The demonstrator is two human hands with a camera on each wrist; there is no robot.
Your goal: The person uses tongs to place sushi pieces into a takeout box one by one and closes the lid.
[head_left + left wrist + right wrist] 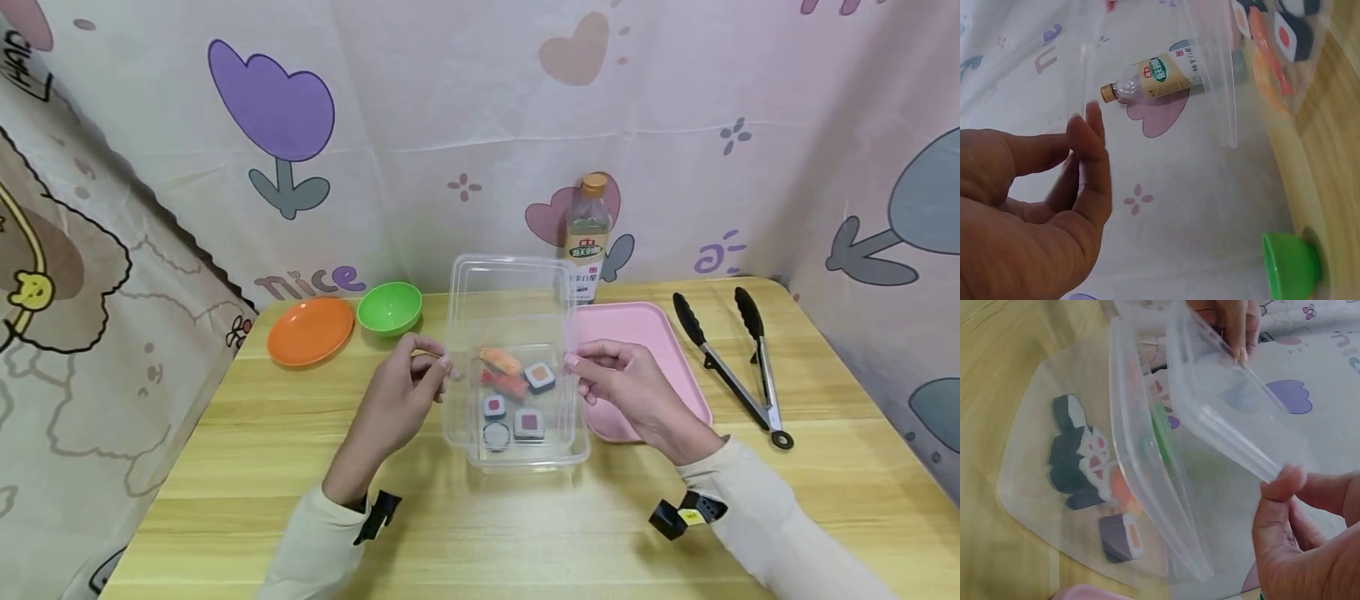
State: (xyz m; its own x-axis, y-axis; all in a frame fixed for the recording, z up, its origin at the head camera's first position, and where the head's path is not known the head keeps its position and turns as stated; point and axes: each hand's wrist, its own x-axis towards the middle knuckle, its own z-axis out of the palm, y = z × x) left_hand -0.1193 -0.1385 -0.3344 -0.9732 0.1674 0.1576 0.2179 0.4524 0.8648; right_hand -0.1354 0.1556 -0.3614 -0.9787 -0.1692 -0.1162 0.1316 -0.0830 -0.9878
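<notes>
A clear plastic lid is held tilted above a clear plastic container on the table. My left hand pinches the lid's left edge between thumb and fingers, as the left wrist view of this hand also shows. On the opposite edge, my right hand pinches the lid; the right wrist view shows its thumb on the rim. A gap separates lid and container there. Inside the container lie several sushi pieces, among them an orange-topped one, a red-topped one and square rolls.
At the back left are an orange plate and a green bowl. A bottle with an orange cap stands behind the lid. To the right lie a pink tray, partly hidden, and spread black-tipped tongs.
</notes>
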